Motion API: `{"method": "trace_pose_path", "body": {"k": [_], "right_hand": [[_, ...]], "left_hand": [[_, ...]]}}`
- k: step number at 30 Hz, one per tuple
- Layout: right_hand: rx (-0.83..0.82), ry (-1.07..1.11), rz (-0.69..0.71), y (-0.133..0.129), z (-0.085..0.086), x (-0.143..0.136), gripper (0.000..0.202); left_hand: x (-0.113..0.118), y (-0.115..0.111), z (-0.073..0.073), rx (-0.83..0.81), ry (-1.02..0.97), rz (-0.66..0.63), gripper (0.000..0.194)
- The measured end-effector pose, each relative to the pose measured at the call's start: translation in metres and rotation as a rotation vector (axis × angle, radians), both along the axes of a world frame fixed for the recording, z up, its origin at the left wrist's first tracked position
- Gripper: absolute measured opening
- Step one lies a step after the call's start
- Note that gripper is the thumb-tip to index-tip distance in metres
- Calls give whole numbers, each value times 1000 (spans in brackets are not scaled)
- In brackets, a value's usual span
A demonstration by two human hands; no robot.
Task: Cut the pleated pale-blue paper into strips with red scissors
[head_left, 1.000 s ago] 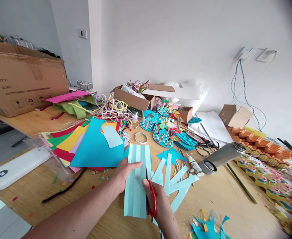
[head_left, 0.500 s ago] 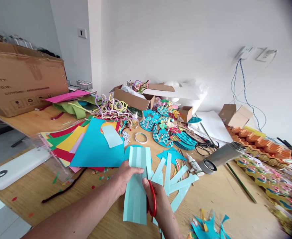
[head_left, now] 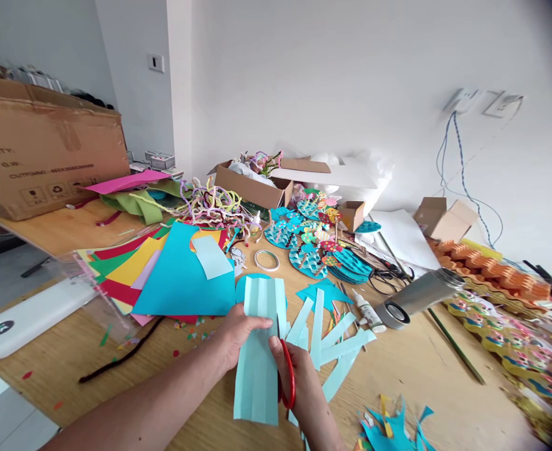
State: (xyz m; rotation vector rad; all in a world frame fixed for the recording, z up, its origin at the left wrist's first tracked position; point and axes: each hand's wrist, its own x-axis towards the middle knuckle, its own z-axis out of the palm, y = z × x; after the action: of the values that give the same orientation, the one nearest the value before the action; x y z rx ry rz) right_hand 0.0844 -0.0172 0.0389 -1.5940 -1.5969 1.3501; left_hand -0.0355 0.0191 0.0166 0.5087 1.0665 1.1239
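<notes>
My left hand (head_left: 238,335) pinches a pale blue sheet of paper (head_left: 259,351), creased lengthwise into several pleats, and holds it upright over the wooden table (head_left: 426,369). My right hand (head_left: 299,376) grips red-handled scissors (head_left: 286,376). Their blades sit in the sheet's right side, along a crease. Several cut pale blue strips (head_left: 336,341) lie fanned out on the table just right of the sheet.
Coloured paper sheets (head_left: 163,269) lie left. A glue bottle (head_left: 368,311), a metal flask (head_left: 419,295), a tape ring (head_left: 267,259), black scissors (head_left: 388,279) and blue paper discs (head_left: 308,247) sit behind. Cardboard boxes (head_left: 45,150) stand at the back; a white device (head_left: 26,319) lies at the left edge.
The sheet has slid slightly downward and my left thumb has moved right across it. The scissors stay in the same crease.
</notes>
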Motion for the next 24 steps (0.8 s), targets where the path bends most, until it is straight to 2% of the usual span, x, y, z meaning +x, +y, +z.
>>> {"method": "trace_pose_path", "body": {"k": [4, 10, 15, 20, 24], "right_hand": [[46, 7, -44, 1, -5, 0, 56], [59, 17, -39, 1, -9, 1, 58], [58, 23, -42, 2, -9, 1, 57], [-12, 23, -6, 2, -5, 1, 56], [5, 40, 16, 1, -1, 2, 55]], "left_hand": [[0, 0, -3, 4, -2, -6, 33], [0, 0, -3, -1, -5, 7, 39], [0, 0, 0, -3, -2, 1, 36], [1, -1, -1, 3, -8, -23, 34], [2, -1, -2, -4, -6, -35, 35]]}}
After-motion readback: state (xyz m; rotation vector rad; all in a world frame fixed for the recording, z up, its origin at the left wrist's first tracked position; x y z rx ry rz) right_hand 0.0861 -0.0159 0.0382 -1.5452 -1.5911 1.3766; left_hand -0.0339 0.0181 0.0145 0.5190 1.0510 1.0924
